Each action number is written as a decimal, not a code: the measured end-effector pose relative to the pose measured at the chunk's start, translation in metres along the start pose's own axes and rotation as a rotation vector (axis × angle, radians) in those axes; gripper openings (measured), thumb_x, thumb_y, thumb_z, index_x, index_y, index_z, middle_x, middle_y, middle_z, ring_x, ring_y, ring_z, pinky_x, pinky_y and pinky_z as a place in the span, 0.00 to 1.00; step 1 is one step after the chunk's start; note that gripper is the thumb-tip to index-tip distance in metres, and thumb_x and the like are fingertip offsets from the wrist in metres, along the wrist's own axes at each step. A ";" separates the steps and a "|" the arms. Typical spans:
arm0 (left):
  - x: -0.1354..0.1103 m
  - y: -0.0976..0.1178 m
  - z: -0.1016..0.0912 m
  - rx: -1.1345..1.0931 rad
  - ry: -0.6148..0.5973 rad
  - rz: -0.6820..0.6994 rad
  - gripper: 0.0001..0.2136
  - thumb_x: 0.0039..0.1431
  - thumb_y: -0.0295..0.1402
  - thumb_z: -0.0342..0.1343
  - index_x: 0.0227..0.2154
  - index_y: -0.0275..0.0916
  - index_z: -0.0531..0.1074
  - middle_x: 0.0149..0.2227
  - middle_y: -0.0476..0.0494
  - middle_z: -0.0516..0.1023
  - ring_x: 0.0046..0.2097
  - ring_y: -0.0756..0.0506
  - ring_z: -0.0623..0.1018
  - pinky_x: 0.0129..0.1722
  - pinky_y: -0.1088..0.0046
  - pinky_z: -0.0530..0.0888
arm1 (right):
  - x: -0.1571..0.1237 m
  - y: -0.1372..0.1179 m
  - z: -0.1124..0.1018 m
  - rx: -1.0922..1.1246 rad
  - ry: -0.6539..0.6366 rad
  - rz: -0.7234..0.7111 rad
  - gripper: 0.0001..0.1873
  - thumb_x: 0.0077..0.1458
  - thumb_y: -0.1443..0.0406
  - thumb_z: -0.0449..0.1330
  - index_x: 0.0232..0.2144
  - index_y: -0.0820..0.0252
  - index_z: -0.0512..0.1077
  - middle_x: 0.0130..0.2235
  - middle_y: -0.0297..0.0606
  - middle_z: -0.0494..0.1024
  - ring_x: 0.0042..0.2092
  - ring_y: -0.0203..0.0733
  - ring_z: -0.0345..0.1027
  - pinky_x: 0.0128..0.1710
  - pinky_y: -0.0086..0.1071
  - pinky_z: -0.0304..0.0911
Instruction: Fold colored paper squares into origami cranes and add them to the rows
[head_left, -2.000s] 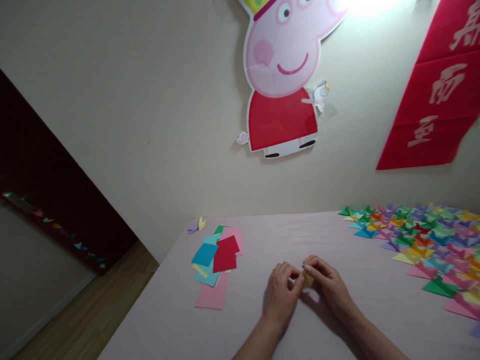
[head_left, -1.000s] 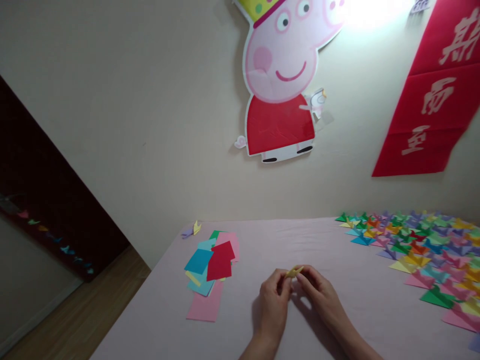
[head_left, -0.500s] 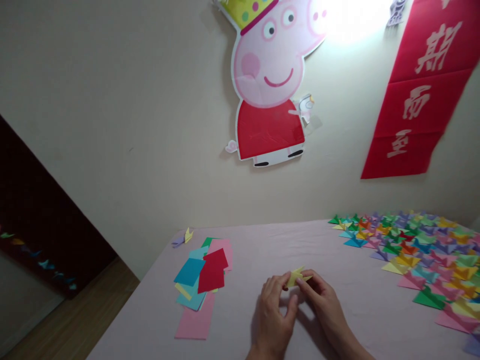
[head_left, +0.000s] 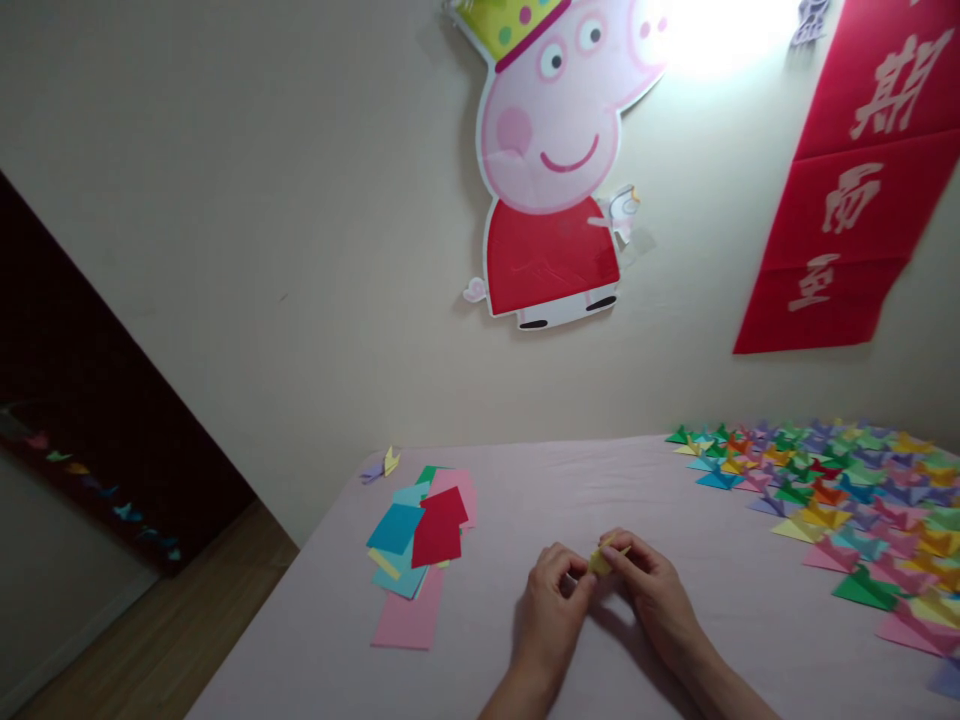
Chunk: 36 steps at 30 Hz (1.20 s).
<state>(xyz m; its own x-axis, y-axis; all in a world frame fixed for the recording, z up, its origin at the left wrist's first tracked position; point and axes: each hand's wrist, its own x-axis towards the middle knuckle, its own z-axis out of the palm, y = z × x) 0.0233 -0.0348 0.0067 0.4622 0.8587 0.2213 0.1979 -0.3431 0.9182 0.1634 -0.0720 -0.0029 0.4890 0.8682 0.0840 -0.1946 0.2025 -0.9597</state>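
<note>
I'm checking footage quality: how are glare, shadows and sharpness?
In the head view, glare washes out part of the wall beside the pig cutout; there too, soft shadows fall on the tablecloth near the left hand and right hand, and folds of the yellow paper are indistinct.

Looks like room in home: cartoon pig cutout point(head_left: 551, 250) and red banner point(head_left: 855, 240) on plain wall point(head_left: 337, 200), wood-look floor point(head_left: 172, 640), pink cloth point(head_left: 525, 500) spread flat below.
</note>
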 end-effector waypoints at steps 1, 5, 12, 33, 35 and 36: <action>0.000 0.000 0.000 0.006 -0.004 -0.001 0.05 0.56 0.26 0.56 0.26 0.40 0.71 0.31 0.50 0.73 0.36 0.47 0.71 0.38 0.72 0.66 | 0.000 0.000 0.000 -0.004 0.000 -0.007 0.19 0.39 0.51 0.71 0.19 0.58 0.71 0.29 0.34 0.71 0.34 0.42 0.64 0.33 0.32 0.62; -0.002 0.000 -0.001 0.045 -0.029 0.007 0.04 0.56 0.27 0.57 0.27 0.40 0.73 0.31 0.50 0.73 0.37 0.47 0.71 0.38 0.72 0.65 | -0.002 0.001 0.000 -0.033 0.026 -0.041 0.20 0.42 0.50 0.70 0.19 0.58 0.72 0.29 0.34 0.70 0.33 0.41 0.63 0.33 0.31 0.61; -0.002 -0.001 -0.001 -0.022 0.017 -0.002 0.09 0.60 0.35 0.58 0.26 0.40 0.70 0.31 0.50 0.71 0.34 0.47 0.69 0.36 0.72 0.64 | -0.007 -0.002 0.005 -0.037 -0.116 0.012 0.19 0.43 0.51 0.70 0.20 0.58 0.72 0.26 0.32 0.69 0.31 0.40 0.63 0.32 0.31 0.62; 0.000 -0.008 0.000 -0.101 0.098 0.048 0.09 0.61 0.34 0.58 0.25 0.40 0.72 0.30 0.49 0.73 0.35 0.46 0.71 0.34 0.72 0.65 | -0.007 -0.002 0.008 -0.024 -0.173 0.055 0.17 0.45 0.51 0.70 0.25 0.58 0.75 0.27 0.33 0.72 0.31 0.40 0.65 0.33 0.32 0.63; 0.000 -0.006 0.000 -0.066 0.081 0.065 0.08 0.61 0.32 0.58 0.26 0.41 0.72 0.31 0.49 0.74 0.36 0.46 0.72 0.37 0.71 0.65 | -0.007 -0.004 0.008 -0.048 -0.173 0.035 0.18 0.45 0.51 0.69 0.23 0.59 0.74 0.26 0.33 0.71 0.31 0.40 0.64 0.32 0.33 0.62; 0.000 -0.005 0.000 -0.047 0.078 0.072 0.07 0.60 0.31 0.57 0.26 0.41 0.73 0.31 0.49 0.75 0.37 0.46 0.72 0.38 0.71 0.65 | -0.007 -0.005 0.008 -0.063 -0.171 0.025 0.19 0.46 0.50 0.69 0.23 0.59 0.74 0.26 0.33 0.71 0.31 0.40 0.64 0.32 0.33 0.62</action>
<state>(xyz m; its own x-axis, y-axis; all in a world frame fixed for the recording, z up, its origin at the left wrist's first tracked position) 0.0222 -0.0335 0.0024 0.4050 0.8599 0.3107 0.1244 -0.3885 0.9130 0.1543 -0.0756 0.0039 0.3320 0.9381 0.0990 -0.1487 0.1557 -0.9765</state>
